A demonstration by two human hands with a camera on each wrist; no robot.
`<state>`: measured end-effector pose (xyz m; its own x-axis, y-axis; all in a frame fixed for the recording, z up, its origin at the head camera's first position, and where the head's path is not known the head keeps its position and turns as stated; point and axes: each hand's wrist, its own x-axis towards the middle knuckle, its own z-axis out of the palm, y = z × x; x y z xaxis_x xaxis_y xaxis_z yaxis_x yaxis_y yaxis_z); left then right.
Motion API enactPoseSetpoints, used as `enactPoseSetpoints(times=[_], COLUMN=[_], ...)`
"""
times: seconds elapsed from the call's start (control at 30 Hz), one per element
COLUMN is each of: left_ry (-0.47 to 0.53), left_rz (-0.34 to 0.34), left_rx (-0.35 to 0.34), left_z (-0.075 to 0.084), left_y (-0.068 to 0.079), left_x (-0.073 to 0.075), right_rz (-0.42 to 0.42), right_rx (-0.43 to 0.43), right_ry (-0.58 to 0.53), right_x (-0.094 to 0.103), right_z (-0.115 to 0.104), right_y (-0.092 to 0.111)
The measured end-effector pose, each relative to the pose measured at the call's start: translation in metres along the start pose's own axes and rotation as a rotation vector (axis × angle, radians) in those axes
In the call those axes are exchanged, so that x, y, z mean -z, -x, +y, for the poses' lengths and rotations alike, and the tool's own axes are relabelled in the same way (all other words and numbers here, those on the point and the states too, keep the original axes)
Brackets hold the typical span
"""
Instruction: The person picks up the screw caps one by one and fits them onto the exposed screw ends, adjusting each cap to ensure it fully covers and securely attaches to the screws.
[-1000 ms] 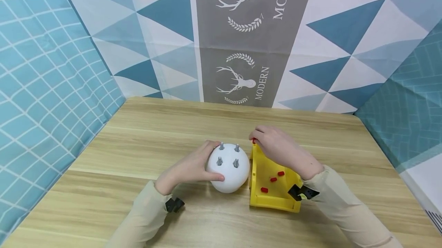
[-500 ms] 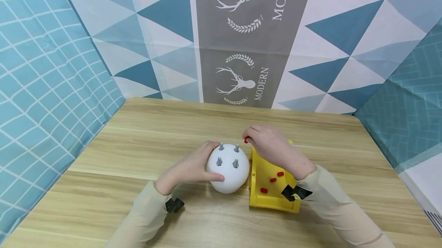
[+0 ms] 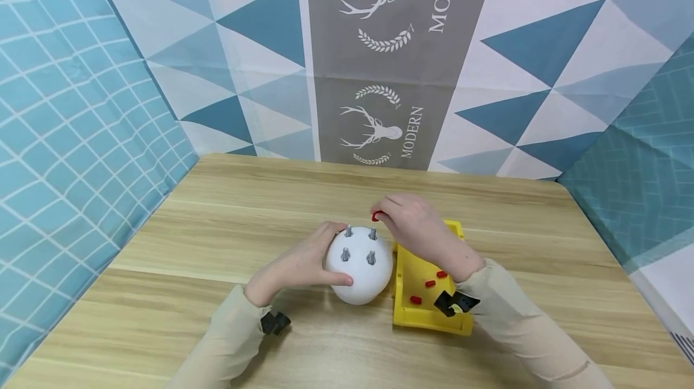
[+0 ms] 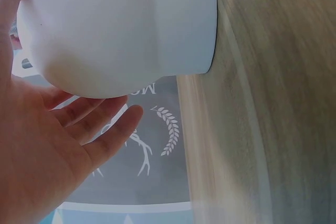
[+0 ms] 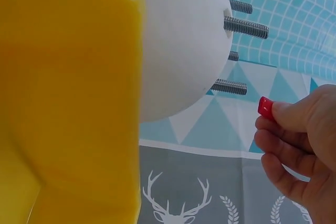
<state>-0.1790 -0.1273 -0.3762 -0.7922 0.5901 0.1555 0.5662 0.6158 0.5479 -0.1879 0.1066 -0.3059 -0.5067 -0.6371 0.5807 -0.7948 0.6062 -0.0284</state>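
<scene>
A white rounded dome (image 3: pixel 358 286) stands on the table, with several threaded metal bolts (image 5: pixel 247 27) sticking out of its top. My left hand (image 3: pixel 298 262) holds it from the left side, thumb across the front and fingers around the back. In the left wrist view, the fingers (image 4: pixel 107 116) curve along the dome's surface. Between thumb and fingertips, my right hand (image 3: pixel 416 226) pinches a small red cap (image 5: pixel 265 108). That hand is just behind and right of the dome, and the cap is close to the far right bolt (image 3: pixel 372 233) but apart from it.
A yellow tray (image 3: pixel 431 318) sits right beside the dome, partly under my right forearm. Several loose red caps (image 3: pixel 415 300) lie in it. Patterned cloth (image 3: pixel 374 64) hangs behind the wooden table (image 3: pixel 260 184), and blue tiled cloth (image 3: pixel 76 136) lines the left.
My right hand has moved left from the tray's far edge toward the dome's bolts, carrying the red cap. The left hand and the dome have stayed in place.
</scene>
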Motion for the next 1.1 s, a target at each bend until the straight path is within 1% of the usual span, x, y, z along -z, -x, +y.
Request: enactPoseSetpoints(times=[0.27, 0.63, 0.73, 0.97, 1.1], left_ry=[0.006, 0.011, 0.017, 0.041, 0.042], left_rz=[0.001, 0.009, 0.007, 0.004, 0.005], left_rx=[-0.008, -0.024, -0.022, -0.022, -0.029], left_z=[-0.002, -0.002, -0.002, -0.002, -0.002], left_y=[0.0, 0.0, 0.001, 0.001, 0.0], left_x=[-0.001, -0.002, -0.002, -0.001, -0.001], right_rz=[0.011, 0.023, 0.017, -0.021, -0.017], right_rx=[0.032, 0.037, 0.043, 0.054, 0.051], right_ry=[-0.03, -0.032, -0.041, -0.025, -0.027], right_x=[-0.003, -0.008, -0.01, -0.015, -0.017], right_z=[-0.001, -0.01, -0.012, -0.016, -0.017], right_y=[-0.006, -0.012, -0.014, -0.017, -0.018])
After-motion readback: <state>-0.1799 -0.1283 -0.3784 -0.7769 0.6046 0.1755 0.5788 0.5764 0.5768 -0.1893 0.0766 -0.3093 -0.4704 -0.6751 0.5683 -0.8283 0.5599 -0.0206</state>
